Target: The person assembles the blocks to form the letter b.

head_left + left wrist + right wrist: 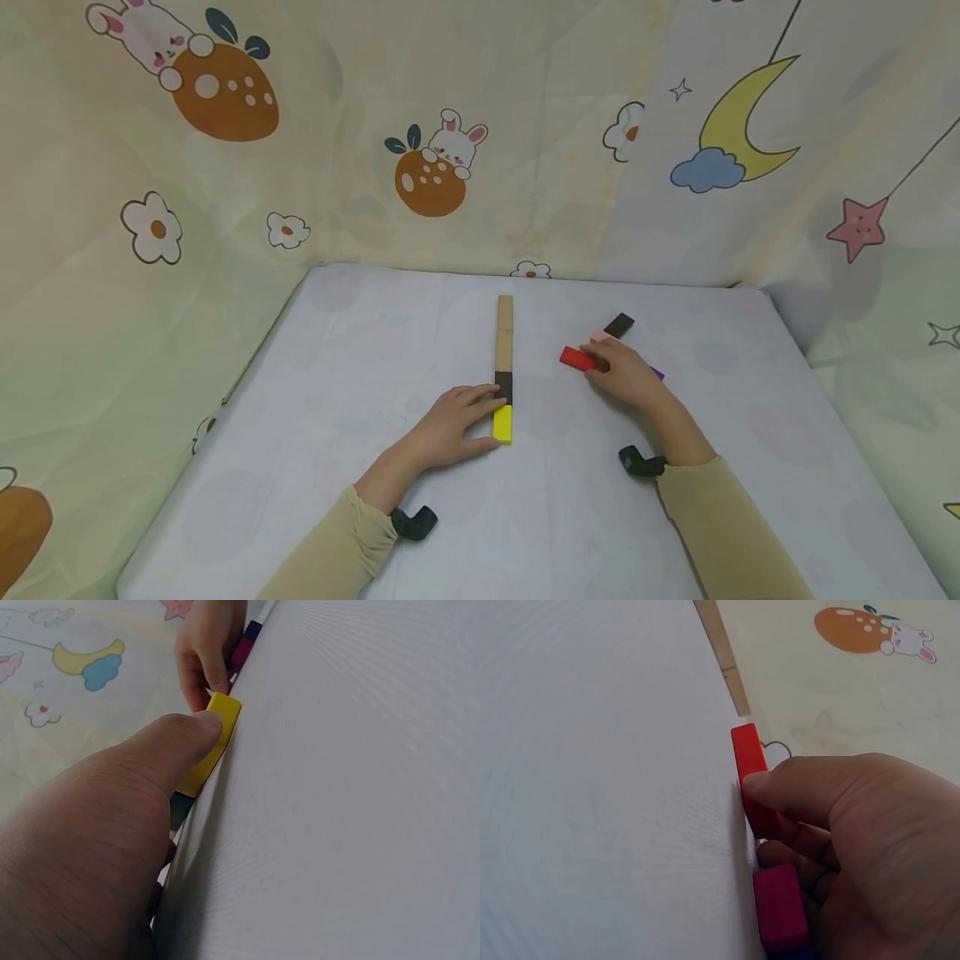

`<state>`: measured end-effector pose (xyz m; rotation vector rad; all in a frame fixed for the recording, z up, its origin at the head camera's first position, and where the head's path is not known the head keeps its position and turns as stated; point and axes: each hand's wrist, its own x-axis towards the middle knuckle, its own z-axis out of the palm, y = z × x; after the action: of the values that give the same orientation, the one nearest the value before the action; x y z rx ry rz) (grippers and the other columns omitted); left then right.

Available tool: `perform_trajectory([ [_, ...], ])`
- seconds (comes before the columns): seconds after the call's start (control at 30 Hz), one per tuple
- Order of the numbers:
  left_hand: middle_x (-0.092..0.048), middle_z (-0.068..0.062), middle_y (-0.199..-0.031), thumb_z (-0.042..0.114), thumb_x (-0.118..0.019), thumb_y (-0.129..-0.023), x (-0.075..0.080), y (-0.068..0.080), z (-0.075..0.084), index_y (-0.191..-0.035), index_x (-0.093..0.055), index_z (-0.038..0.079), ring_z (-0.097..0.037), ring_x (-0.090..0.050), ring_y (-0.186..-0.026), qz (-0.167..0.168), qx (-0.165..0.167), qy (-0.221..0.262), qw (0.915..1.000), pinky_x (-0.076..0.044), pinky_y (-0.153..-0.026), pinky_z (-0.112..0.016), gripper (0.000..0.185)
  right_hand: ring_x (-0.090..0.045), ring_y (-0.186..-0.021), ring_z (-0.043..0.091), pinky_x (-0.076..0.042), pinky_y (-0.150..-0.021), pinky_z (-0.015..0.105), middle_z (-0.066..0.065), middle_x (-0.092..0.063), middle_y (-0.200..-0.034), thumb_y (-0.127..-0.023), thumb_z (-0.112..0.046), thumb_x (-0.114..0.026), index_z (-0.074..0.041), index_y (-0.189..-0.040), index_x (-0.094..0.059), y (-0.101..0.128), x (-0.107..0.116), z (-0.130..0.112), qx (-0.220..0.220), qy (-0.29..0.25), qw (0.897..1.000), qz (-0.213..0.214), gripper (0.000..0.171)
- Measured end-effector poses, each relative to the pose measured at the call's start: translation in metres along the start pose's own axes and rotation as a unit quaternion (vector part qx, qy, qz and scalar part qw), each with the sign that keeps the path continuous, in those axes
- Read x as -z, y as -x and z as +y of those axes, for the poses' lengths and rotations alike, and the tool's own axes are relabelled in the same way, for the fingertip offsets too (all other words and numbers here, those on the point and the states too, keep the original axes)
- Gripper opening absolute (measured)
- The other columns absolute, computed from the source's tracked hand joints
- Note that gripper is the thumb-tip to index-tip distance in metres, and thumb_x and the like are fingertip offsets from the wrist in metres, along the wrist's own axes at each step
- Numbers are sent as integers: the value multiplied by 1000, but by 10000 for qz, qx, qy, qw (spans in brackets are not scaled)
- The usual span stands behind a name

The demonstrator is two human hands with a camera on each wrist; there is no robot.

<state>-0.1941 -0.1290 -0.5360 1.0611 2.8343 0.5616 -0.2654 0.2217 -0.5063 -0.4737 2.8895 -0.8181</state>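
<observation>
A straight row of narrow blocks lies mid-table: two plain wooden blocks (505,333) at the far end, a black block (503,387), then a yellow block (502,425) nearest me. From the row's left side my left hand (450,425) reaches in with extended fingers, the fingertips at the black block and the thumb against the yellow block (214,742). To the right of the row, my right hand (626,379) pinches a red block (576,359) between thumb and fingers, seen close in the right wrist view as a red block (750,757).
Just beyond my right hand lie a second black block (619,325) and a pink block (602,337). A purple block (657,373) shows partly behind that hand. In the right wrist view a magenta block (780,907) sits beside the fingers. Patterned cloth (525,167) surrounds the white table (360,333).
</observation>
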Motion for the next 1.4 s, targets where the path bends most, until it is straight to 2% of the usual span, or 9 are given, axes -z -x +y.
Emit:
perform_trajectory([
  [0.27,-30,8,-161,57,-57,-94,0,1,-1,-152,-38,34,-22,-36,-142,-6,-23,-1,10000,-29,-119,-46,65,-55,-106,28,-50,-95,49,15,-54,-134,-93,-22,-67,-11,-136,-59,0,-3,0,-116,40,9998,123,45],
  [0.53,-31,7,-161,57,-57,-94,0,2,0,-151,-39,33,-23,-36,-143,36,-74,36,10000,-29,-119,-47,65,-54,-104,28,-48,-93,47,16,-55,-130,-93,-21,-67,-7,-136,-58,1,-2,-1,3,113,9993,356,46],
  [0.73,-32,6,-160,56,-57,-94,0,2,1,-151,-40,32,-24,-37,-143,14,-64,1,10000,-29,-118,-47,64,-53,-95,25,-47,-83,40,11,-56,-116,-93,-22,-66,-8,-135,-60,-1,1,-7,24,160,9987,473,44],
  [0.9,-31,8,-161,57,-57,-94,0,1,0,-151,-39,34,-22,-35,-143,-38,18,-50,10000,-29,-119,-45,65,-53,-93,22,-45,-79,34,6,-55,-117,-94,-24,-65,-12,-135,-59,-6,3,-14,-146,-143,9989,430,43],
  [1.07,-30,10,-161,58,-57,-94,0,1,-1,-151,-38,36,-21,-35,-143,-50,84,-36,9999,-28,-120,-44,65,-54,-95,23,-48,-76,33,8,-56,-123,-94,-25,-67,-15,-135,-59,-15,1,-19,-273,-611,9972,334,43],
  [1.23,-29,10,-161,58,-57,-94,-1,0,-1,-151,-38,36,-20,-35,-143,-56,107,2,9999,-28,-120,-43,65,-55,-99,23,-48,-80,34,6,-57,-128,-94,-28,-67,-20,-135,-61,-26,-5,-21,-349,-799,9958,286,42],
  [1.4,-30,10,-161,57,-58,-94,-1,-1,1,-151,-38,36,-20,-35,-143,-47,109,-2,9999,-28,-120,-44,64,-56,-108,26,-48,-93,44,10,-57,-133,-94,-28,-65,-20,-134,-62,-38,-12,-23,-335,-861,9953,300,41],
])
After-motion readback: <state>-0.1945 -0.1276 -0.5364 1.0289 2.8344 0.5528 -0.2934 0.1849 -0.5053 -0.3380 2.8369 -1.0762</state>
